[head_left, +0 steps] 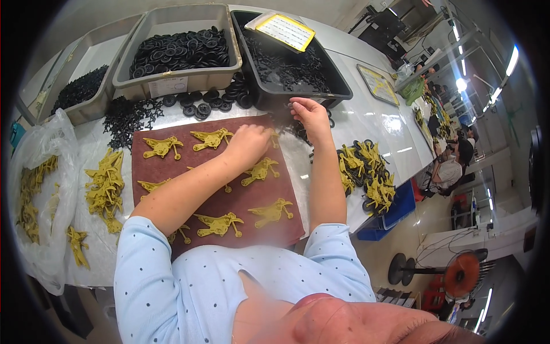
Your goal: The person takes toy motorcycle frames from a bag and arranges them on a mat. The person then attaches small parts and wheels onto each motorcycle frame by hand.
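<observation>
My left hand (pixel 250 145) is curled over the far right of a brown mat (pixel 209 166), fingers closed at a yellow plastic frame (pixel 275 139) that they mostly hide. To its right, my right hand (pixel 312 119) is raised in front of the black bin. Thumb and forefinger pinch a small dark piece (pixel 290 105), too small to tell its kind. More yellow plastic frames (pixel 161 147) with projecting arms lie spaced in rows on the mat; my left forearm covers some.
Behind the mat stand a grey bin (pixel 177 77) of black wheels, another grey bin (pixel 94 106) and a black bin (pixel 338 92) of small black parts. Loose wheels (pixel 203 109) lie before them. Yellow frames are piled at left (pixel 105 183); yellow-and-black assemblies (pixel 372 172) are heaped at right.
</observation>
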`<state>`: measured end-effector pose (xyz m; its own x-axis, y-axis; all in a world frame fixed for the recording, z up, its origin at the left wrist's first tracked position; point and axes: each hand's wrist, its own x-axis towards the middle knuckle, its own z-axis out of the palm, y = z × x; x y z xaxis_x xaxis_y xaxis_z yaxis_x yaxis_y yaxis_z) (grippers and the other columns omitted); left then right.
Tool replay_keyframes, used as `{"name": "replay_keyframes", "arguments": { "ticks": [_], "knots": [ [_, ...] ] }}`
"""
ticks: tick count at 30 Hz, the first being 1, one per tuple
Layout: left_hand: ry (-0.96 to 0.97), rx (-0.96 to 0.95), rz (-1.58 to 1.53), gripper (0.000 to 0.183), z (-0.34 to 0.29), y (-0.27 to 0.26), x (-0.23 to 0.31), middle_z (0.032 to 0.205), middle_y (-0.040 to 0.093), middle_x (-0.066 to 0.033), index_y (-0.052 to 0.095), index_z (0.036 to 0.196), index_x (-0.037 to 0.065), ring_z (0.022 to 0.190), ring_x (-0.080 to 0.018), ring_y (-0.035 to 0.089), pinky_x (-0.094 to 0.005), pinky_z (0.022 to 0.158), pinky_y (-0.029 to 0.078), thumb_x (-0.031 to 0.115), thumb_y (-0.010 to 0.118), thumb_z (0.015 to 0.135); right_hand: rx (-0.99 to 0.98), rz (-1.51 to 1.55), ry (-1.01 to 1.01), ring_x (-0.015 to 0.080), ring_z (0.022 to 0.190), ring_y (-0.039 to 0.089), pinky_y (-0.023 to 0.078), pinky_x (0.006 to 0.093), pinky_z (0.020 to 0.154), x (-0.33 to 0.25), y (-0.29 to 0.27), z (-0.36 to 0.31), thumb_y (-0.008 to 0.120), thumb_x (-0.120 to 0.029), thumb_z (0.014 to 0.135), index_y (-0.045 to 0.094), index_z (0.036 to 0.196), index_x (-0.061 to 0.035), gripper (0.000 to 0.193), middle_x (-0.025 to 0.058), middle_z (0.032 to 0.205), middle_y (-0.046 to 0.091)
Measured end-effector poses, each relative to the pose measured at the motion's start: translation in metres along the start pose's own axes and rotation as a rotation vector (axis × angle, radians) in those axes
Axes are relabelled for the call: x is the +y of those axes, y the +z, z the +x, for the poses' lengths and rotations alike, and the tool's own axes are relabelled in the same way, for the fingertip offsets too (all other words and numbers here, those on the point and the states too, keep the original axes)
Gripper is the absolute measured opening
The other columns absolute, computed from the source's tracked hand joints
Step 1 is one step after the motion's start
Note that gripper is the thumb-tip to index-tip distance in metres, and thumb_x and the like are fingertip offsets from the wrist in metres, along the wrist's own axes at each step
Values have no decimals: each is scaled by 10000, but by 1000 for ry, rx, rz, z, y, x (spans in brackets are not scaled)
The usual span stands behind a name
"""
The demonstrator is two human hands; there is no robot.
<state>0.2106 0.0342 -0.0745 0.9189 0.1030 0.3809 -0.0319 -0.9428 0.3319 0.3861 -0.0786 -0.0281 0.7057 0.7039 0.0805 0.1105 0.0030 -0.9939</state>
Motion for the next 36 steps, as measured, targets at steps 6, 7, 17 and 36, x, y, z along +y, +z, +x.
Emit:
{"name": "replay_keyframes", "arguments": {
  "ticks": [6, 7, 17, 36],
  "knots": [
    [-150, 429, -279, 158, 14, -24, 1, 772, 625, -170, 597, 877, 2, 765, -349, 613, -431, 671, 497, 144, 623, 813, -177, 107, 45, 87, 769, 602, 476, 201, 686, -14, 21, -10, 626, -116, 872, 643, 1061, 4, 225, 36, 904, 662],
    [-155, 432, -277, 158, 14, -24, -1, 772, 625, -170, 597, 877, 2, 765, -349, 613, -431, 671, 497, 144, 623, 813, -189, 108, 53, 86, 773, 603, 477, 207, 677, -13, 25, -12, 632, -116, 869, 647, 1046, 7, 216, 38, 900, 662],
    [-142, 422, -209, 186, 13, -25, -11, 851, 647, -191, 636, 960, -28, 795, -340, 625, -401, 725, 501, 81, 604, 812, 0, -672, -566, 268, 725, 615, 487, 330, 662, -9, 45, -16, 701, -68, 740, 692, 879, -41, 142, 117, 774, 628],
    [39, -168, 88, 446, -17, 14, -3, 1304, 507, -188, 526, 1222, -62, 1245, -326, 453, -396, 1043, 363, 221, 572, 879, -171, -877, -104, 338, 827, 632, 489, 381, 749, 42, 29, 1, 639, -106, 776, 656, 888, 4, 157, 194, 840, 656]
  ]
}}
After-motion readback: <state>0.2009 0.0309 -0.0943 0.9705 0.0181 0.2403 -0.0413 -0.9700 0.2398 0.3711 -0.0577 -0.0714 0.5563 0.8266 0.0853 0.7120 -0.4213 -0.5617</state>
